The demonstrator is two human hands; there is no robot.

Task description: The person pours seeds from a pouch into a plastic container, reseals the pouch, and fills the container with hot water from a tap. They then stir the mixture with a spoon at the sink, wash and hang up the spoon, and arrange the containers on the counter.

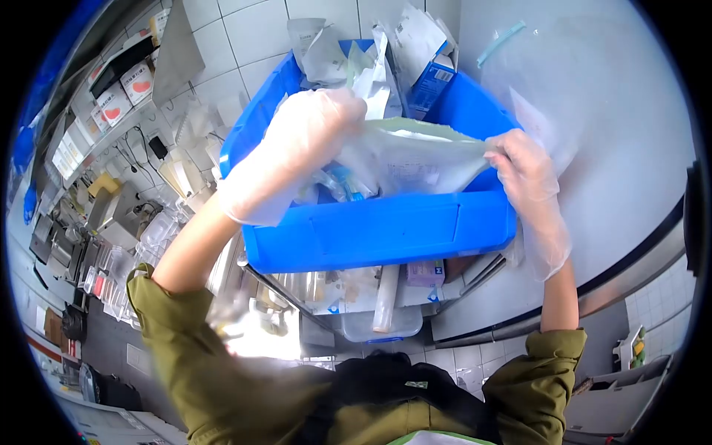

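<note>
A: Nearest items?
B: Blue bin (348, 233) taken as landmark. Clear roll (386, 300) and purple box (425, 273) seen below its near wall.
A: Hands?
B: Both gloved. Pouch (437, 159) held up over bin, top edge clamped in left hand (319, 122), far corner pinched in right hand (523, 163).
A: Step?
B: Judged: pouch being handled by its mouth; even tension, both ends gripped, seems called for.
A: Beyond?
B: Packets (326, 58) and blue carton (432, 83) noted at bin's far side; tiles (256, 22) behind.
</note>
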